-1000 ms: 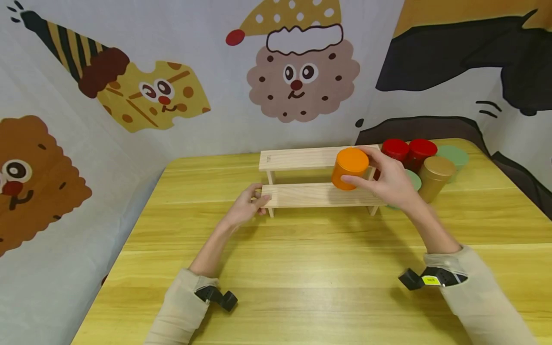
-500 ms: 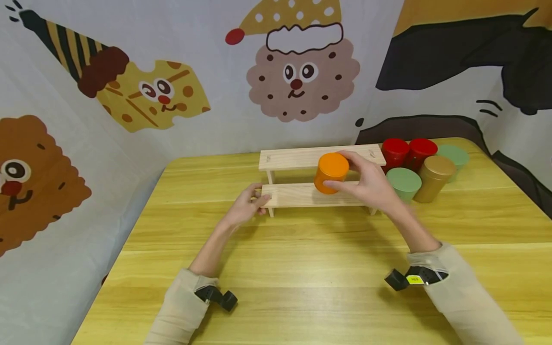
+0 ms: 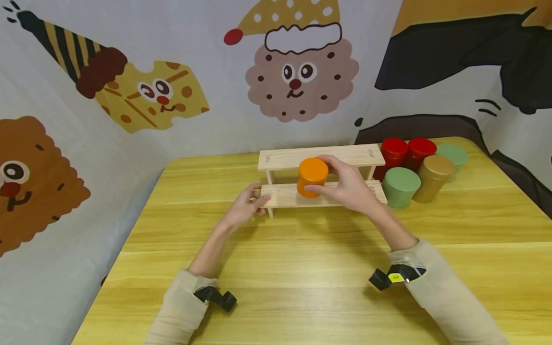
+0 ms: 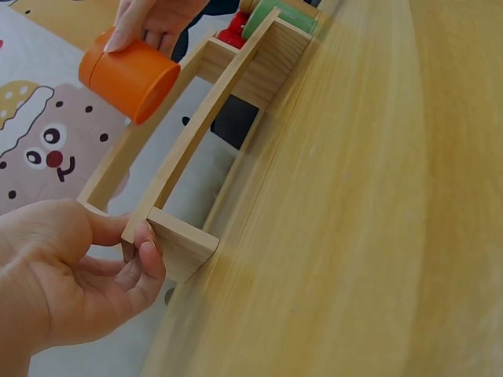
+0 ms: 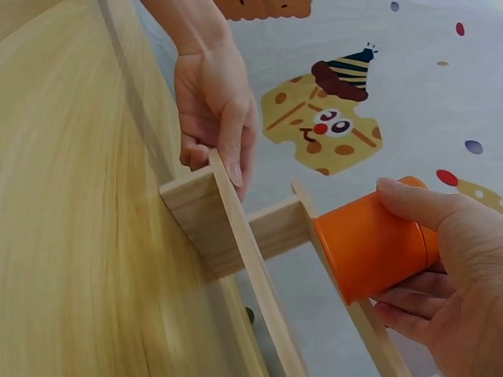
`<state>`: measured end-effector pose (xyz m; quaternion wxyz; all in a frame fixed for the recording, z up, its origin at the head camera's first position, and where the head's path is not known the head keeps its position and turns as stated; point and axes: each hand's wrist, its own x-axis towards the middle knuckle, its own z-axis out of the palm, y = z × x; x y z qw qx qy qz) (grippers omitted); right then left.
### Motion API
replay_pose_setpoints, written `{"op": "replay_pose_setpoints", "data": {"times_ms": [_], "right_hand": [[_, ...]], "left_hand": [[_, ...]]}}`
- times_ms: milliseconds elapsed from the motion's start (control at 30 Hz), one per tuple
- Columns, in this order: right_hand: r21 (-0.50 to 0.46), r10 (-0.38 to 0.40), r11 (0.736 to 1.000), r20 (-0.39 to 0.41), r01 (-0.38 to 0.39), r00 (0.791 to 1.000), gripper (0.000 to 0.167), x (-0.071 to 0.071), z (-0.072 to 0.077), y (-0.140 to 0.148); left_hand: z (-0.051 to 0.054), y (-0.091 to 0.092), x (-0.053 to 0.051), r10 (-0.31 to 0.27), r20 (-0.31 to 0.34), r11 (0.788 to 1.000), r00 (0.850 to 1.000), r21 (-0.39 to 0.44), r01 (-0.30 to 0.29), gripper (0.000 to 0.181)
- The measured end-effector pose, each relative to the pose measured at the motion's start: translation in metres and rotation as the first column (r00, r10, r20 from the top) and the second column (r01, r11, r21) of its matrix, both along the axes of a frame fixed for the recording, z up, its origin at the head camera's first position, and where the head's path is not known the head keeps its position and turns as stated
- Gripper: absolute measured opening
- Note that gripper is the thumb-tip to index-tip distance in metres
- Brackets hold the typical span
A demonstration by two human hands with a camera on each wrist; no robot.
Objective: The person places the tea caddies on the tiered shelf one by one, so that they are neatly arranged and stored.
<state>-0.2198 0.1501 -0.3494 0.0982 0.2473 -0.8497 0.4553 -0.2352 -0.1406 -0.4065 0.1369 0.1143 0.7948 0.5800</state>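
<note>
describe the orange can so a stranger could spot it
On the yellowish table stands a two-step wooden rack. Over it, the right hand holds the orange can. Red cans, green cans and a gold can stand beside the rack; no other can is orange.

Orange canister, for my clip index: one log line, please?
left grip: holds wooden rack; right grip: holds orange canister; canister: held above lower shelf

no words or numbers come out readable to me. on my right sleeve (image 3: 446, 292), the black camera (image 3: 410, 272) bears a small yellow label (image 3: 395, 277) whose dark characters are too tiny and blurred to make out. small dark marks (image 3: 371, 153) show at the left and right ends of the wooden shelf's far, upper plank (image 3: 297, 157), and i can't tell whether they're lettering.
</note>
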Motion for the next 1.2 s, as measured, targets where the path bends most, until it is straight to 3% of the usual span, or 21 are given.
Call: {"op": "replay_pose_setpoints", "data": {"times_ms": [467, 1200], "right_hand": [[-0.007, 0.037, 0.999, 0.022, -0.037, 0.999, 0.070, -0.004, -0.011, -0.026], [-0.035, 0.087, 0.996, -0.009, -0.087, 0.996, 0.067, -0.016, -0.030, -0.043]], "left_hand": [[0.001, 0.000, 0.001, -0.001, 0.008, 1.000, 1.000, 0.003, 0.001, 0.062], [0.001, 0.000, 0.000, -0.001, 0.019, 1.000, 1.000, 0.015, 0.001, 0.063]]}}
